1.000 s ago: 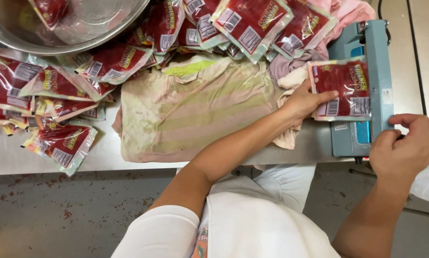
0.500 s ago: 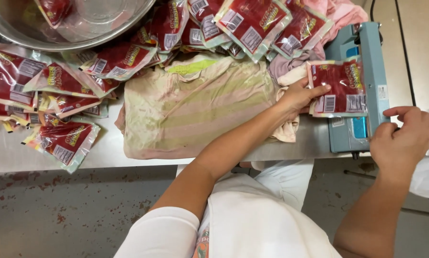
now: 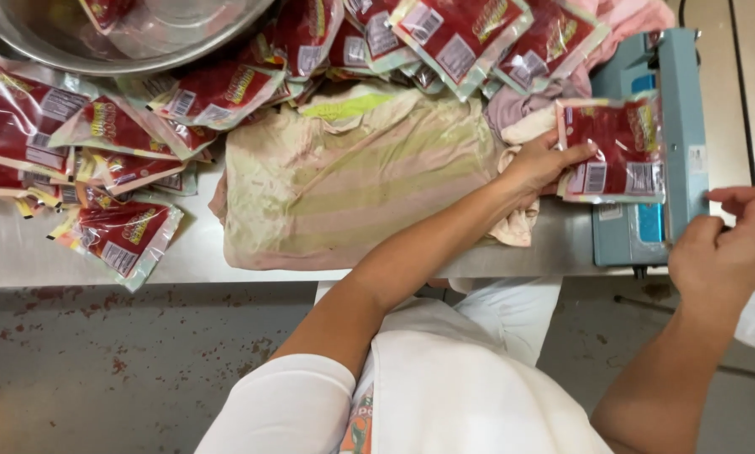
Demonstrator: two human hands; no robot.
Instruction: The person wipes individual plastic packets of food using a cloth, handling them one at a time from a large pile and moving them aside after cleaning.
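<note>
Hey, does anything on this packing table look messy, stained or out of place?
Yes: the striped cloth is blotched with stains. Red pouches lie in a loose heap, one overhanging the table's edge. The floor shows reddish spots.

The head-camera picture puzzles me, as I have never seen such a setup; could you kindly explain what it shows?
The camera sits on a person's head and looks down at their own arms over a metal table. The left hand holds a red sachet flat against a blue-grey sealing machine. The right hand, curled, is at the near end of the machine's bar. On the table lie a stained striped cloth, many more red sachets, and a steel bowl at the far left.
</note>
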